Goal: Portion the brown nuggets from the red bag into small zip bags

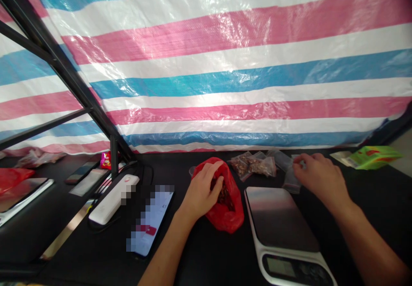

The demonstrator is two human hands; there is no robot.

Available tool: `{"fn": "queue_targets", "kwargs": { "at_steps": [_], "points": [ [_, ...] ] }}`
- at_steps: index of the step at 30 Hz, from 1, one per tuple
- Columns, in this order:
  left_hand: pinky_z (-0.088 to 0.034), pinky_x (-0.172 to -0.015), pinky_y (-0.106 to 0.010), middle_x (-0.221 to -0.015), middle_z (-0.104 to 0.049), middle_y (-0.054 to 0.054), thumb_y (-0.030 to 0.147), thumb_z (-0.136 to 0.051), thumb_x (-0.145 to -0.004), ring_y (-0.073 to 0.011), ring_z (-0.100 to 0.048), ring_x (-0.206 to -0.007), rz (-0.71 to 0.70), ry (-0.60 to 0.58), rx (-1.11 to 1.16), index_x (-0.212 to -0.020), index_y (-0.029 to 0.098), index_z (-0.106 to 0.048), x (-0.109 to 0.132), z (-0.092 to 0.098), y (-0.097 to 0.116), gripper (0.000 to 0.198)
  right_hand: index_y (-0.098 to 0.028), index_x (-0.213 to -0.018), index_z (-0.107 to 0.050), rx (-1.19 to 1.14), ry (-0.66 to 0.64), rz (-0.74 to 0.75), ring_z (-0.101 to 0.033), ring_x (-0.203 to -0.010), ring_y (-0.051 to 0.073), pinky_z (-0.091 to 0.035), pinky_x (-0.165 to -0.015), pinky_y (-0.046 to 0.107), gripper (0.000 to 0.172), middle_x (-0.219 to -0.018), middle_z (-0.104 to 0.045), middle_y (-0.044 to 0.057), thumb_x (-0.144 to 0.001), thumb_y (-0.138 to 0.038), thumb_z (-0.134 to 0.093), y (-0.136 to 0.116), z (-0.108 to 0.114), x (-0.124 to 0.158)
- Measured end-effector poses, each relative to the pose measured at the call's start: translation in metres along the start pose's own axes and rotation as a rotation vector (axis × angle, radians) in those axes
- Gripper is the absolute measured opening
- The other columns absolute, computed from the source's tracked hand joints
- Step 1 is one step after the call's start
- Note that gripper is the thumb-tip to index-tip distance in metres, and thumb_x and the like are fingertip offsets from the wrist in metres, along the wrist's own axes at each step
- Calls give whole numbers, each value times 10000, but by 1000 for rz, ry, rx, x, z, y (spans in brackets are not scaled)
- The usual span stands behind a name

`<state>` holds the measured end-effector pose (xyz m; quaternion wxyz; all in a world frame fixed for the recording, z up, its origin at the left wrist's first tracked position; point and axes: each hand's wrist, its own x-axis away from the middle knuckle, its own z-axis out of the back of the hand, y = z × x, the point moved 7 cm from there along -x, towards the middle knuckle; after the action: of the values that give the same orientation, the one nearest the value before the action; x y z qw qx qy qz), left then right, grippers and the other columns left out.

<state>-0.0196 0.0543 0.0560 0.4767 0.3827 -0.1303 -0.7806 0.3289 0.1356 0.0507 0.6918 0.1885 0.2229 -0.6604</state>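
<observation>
A plastic tarpaulin (225, 62) striped in pink, white and blue hangs across the back like a wall, creased, with daylight-bright glare on its sheen. Black metal frame struts (61, 69) slant across it at left, down to the black surface (370, 208). A pale patch (401, 157) shows past the tarpaulin's lower right corner.

A pink, white and blue striped woven plastic tarpaulin (206, 62) hangs behind a black steel frame (61, 71). On the black tabletop (206, 260) lie a white plastic power strip (113, 199), a smartphone with a lit screen (150, 220), a steel-topped white digital scale (283, 230) and a green foil pouch (370, 157).
</observation>
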Motion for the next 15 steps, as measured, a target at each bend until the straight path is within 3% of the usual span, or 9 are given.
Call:
{"fn": "queue_targets", "kwargs": {
  "at_steps": [4, 9, 12, 15],
  "points": [
    [-506, -1130, -414, -1368, -641, -91, 243, -481, -1060, -226, -630, -1276, -7, 12, 19, -1482, 265, -477, 0, 1, 1, 423, -238, -1005, -811, -81, -75, -2, -616, -961, 393, -469, -765, 496, 289, -1047, -696, 177, -921, -388, -579, -10, -12, 2],
    [-513, -1115, -411, -1377, -644, -99, 226, -478, -1056, -233, -641, -1262, -11, 32, 8, -1455, 250, -505, 0, 1, -1, 401, -275, -964, -854, -247, -279, 9, -583, -1035, 403, -469, -891, 600, 350, -950, -717, 135, -884, -537, -636, -30, -33, 8],
    [-502, -1130, -412, -1382, -642, -106, 222, -468, -1059, -234, -634, -1272, -22, 39, 14, -1443, 241, -512, 0, 2, -1, 387, -248, -887, -854, -408, -324, -30, -644, -977, 376, -513, -865, 561, 372, -931, -761, 128, -875, -552, -639, -33, -32, 5],
    [-521, -1095, -404, -1322, -659, -100, 217, -457, -1058, -225, -658, -1204, -40, 45, 38, -1430, 242, -521, 1, 2, 3, 378, -212, -889, -850, -727, -332, -11, -703, -740, 267, -569, -662, 381, 468, -851, -792, 105, -908, -623, -628, -46, -14, 0]
  ]
}}
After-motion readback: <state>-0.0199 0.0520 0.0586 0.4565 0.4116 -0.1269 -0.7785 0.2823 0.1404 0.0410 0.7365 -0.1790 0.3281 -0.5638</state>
